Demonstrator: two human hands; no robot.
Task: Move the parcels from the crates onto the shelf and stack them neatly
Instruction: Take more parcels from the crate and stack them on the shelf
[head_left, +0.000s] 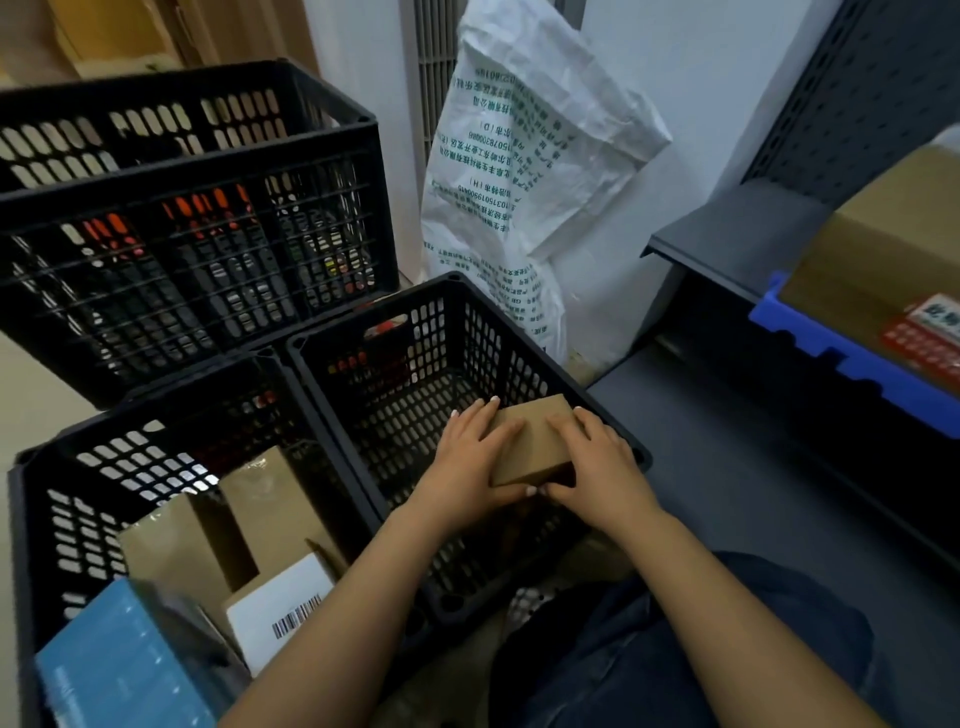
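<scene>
Two hands hold one small brown parcel (530, 441). The left grip (470, 457) is on the parcel's left side. Its fingers lie over the top and its thumb tucks in at the near end. The right grip (597, 467) is on the right side, with fingers over the top and thumb at the near end too. Both are closed on the parcel, so it sits snug between them.

The parcel is up by the right wall of the right crate (332, 338), near the rim. I cannot tell if it is all the way clear of the crate. Its long side points away from the person and a bit to the right. The hands hold it across its short way.

The shelf (727, 467) is on the right, just beside this crate. So the parcel has to go to the right, over the crate wall. The right grip is nearer to the shelf and would lead the way, I think. The low shelf board looks dark and bare where it shows close by. Higher up sits a blue bin (831, 353) with a big brown box (883, 244) behind it.

More parcels (270, 499) wait in the left crate (31, 467), well apart from the shelf.
</scene>
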